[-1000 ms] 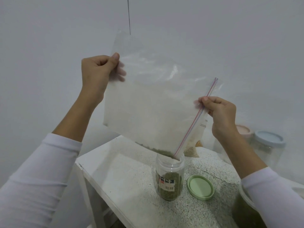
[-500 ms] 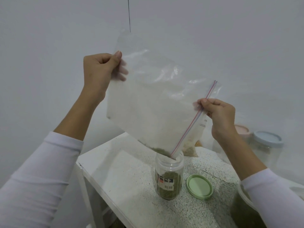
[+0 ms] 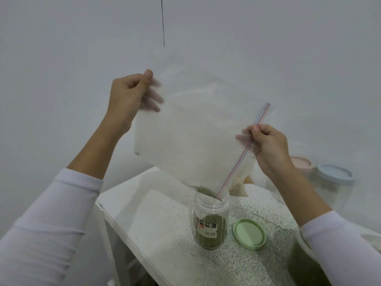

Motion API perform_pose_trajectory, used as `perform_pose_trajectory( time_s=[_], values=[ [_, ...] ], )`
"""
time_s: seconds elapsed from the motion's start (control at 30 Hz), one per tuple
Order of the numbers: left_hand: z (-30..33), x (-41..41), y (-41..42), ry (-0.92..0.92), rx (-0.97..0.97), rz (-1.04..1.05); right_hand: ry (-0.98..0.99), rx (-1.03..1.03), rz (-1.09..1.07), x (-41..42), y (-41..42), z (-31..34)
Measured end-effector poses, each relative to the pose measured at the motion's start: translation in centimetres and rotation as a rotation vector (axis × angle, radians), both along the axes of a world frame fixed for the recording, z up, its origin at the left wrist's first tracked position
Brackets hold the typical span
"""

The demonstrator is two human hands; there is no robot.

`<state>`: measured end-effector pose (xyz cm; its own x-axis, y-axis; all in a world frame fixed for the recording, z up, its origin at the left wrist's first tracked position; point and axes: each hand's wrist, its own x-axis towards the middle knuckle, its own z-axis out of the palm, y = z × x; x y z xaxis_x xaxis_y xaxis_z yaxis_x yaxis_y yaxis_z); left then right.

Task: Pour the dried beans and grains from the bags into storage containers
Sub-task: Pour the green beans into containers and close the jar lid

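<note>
A large clear zip bag (image 3: 193, 133) hangs tilted above an open clear jar (image 3: 210, 221), its lower corner inside the jar's mouth. A small heap of green beans (image 3: 203, 190) sits in that corner, and the jar is about half full of green beans. My left hand (image 3: 129, 98) pinches the bag's upper left corner, held high. My right hand (image 3: 268, 145) pinches the bag at its red and blue zip strip on the right. The jar's green lid (image 3: 249, 234) lies flat on the table to the right of the jar.
The jar stands on a white speckled table (image 3: 156, 219) whose left edge drops off near the jar. At the back right are a blue-lidded jar (image 3: 334, 180), a pink-lidded jar (image 3: 302, 164) and small bags of grain (image 3: 240, 185). A container of green beans (image 3: 303, 265) sits at the lower right.
The bag has been raised and shaken slightly; my left hand's fingers are blurred. Fewer beans remain in the bag's lower corner.
</note>
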<state>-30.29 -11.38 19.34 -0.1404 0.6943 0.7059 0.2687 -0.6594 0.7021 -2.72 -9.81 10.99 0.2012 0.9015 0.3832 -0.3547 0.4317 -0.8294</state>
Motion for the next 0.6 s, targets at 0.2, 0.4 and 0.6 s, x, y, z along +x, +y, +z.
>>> perform_pose_trajectory(
  time_s=[0.2, 0.4, 0.6],
  values=[
    [-1.1, -0.8, 0.1, 0.037, -0.073, -0.039, 0.032, 0.007, 0.021, -0.2, 0.4, 0.0],
    [-4.5, -3.2, 0.8, 0.120, -0.218, -0.099, 0.087, 0.000, 0.010, -0.2, 0.8, -0.1],
    [-9.2, -6.5, 1.8, 0.205, -0.430, -0.095, 0.094, -0.019, -0.023, -0.2, 1.0, -0.6]
  ],
)
